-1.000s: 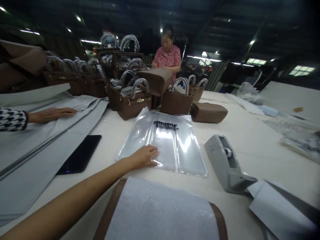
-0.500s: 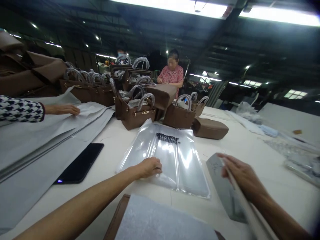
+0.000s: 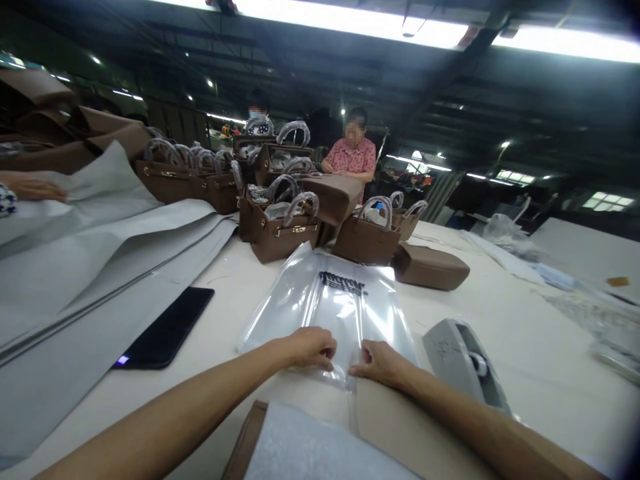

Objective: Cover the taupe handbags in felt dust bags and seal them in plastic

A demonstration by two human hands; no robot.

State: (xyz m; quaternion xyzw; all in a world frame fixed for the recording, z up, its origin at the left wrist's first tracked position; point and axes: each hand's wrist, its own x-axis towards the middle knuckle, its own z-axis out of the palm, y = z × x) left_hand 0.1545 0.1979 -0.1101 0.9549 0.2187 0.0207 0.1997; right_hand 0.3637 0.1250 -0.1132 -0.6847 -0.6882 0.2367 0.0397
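Note:
Clear plastic bags (image 3: 295, 300) with dark lettering lie flat before me. My left hand (image 3: 313, 348) rests at their near edge, fingers curled; whatever it pinches is too small to make out. Close to its right, my right hand (image 3: 380, 363) is curled at the same edge, over a beige sheet (image 3: 400, 427); its fingertips are pressed together, and their hold is unclear. Nearest me lies a brown piece (image 3: 246, 440) with pale tissue (image 3: 310, 443) on it. A grey tape dispenser (image 3: 463, 363) stands to the right.
Brown handbags (image 3: 285, 233) with wrapped handles stand behind the plastic. Grey sheets (image 3: 150, 260) and a black phone (image 3: 173, 327) lie left. Another person's hand (image 3: 37, 187) is at far left; a person in pink (image 3: 351, 157) is across the table.
My right hand has moved left from beside the tape dispenser to the plastic, near my left hand. The beige sheet now lies under my right arm. The other person's hand has shifted left.

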